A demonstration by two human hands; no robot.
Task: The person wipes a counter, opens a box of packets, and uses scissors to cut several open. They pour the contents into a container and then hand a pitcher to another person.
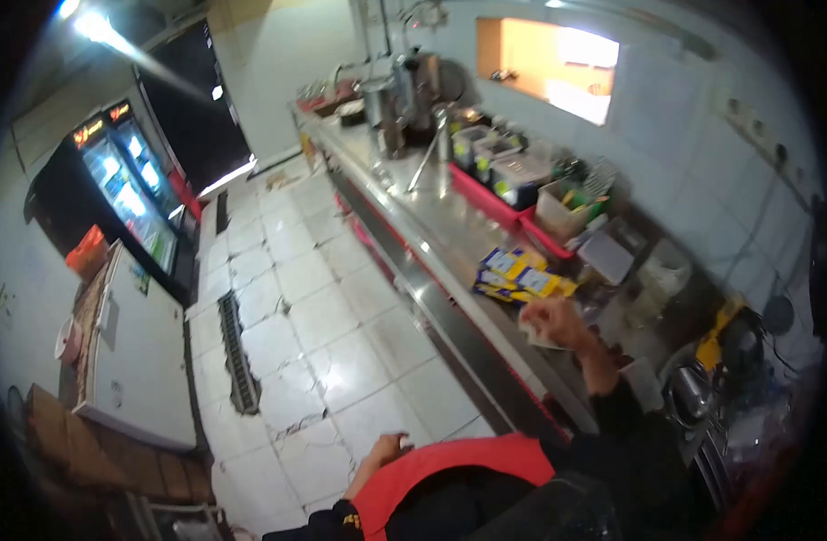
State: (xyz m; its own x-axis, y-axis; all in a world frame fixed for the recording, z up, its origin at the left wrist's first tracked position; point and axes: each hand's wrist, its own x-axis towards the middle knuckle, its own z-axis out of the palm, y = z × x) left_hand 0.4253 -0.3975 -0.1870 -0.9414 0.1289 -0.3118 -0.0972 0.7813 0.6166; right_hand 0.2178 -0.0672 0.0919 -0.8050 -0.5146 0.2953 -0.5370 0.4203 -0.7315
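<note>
My right hand (555,322) is over the steel counter (404,216), its fingers curled together. What they hold, if anything, is too blurred to make out. A white thing (542,340), perhaps a dish, shows partly beneath this hand. Just beyond the fingers lie several yellow and blue packets (522,275) in a loose pile. Low in the view, my left hand (385,448) hangs beside the red apron (450,460), away from the counter. Its fingers are slightly bent and apart, with nothing visible in them.
Red trays (490,200) with lidded tubs line the counter's wall side. A metal urn (416,86) stands farther along. Bowls and utensils (693,392) crowd the right. Across the tiled floor (341,352) are a white chest freezer (138,352), glass-door fridges (129,198) and a floor grate (238,352).
</note>
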